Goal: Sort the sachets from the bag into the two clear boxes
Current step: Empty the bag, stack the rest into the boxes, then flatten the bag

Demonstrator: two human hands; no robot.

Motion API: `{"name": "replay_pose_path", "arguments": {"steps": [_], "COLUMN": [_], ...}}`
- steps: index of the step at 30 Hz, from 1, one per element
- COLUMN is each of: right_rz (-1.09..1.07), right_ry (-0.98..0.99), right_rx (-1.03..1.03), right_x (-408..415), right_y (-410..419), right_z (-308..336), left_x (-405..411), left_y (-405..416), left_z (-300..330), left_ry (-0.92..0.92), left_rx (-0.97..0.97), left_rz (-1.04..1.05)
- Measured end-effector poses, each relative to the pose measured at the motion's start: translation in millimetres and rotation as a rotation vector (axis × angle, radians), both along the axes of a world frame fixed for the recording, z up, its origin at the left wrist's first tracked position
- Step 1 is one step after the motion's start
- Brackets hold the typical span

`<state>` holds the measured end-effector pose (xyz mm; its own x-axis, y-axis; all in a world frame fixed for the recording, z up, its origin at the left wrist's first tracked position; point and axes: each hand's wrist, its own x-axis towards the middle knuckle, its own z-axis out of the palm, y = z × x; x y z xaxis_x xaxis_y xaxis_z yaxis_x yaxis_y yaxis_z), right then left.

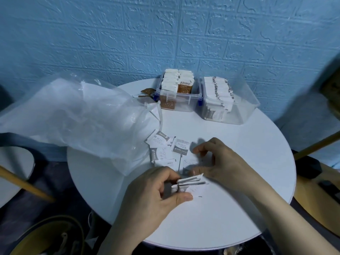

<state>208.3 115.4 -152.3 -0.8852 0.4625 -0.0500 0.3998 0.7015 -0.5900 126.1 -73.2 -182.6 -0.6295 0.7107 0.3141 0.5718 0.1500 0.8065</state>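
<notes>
Head view: left hand (pixel 161 196) fingers (pixel 181 197) gripping gathered sachets (pixel 189 182); right hand (pixel 219 161) fingers (pixel 197 149), loosely curled, reaching lower-centre loose sachets (pixel 165 150); boxing probably coming next.

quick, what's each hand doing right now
Left hand: holds a small stack of white sugar sachets.
Right hand: fingers curled over the loose sachets on the table; grip cannot be told.

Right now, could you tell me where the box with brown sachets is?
In the head view, the box with brown sachets stands at the table's far edge, left of the box of white sachets.
</notes>
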Motion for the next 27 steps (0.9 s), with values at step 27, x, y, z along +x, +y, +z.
{"name": "replay_pose_path", "arguments": {"steps": [27], "right_rz": [0.063], "right_ry": [0.297], "right_rx": [-0.289], "right_x": [34.5], "right_y": [-9.9], "right_z": [-10.2], "left_x": [-2.1], "left_y": [-0.8], "left_z": [-4.0], "left_ry": [-0.018], "left_rx": [-0.018], "left_rz": [-0.045]}}
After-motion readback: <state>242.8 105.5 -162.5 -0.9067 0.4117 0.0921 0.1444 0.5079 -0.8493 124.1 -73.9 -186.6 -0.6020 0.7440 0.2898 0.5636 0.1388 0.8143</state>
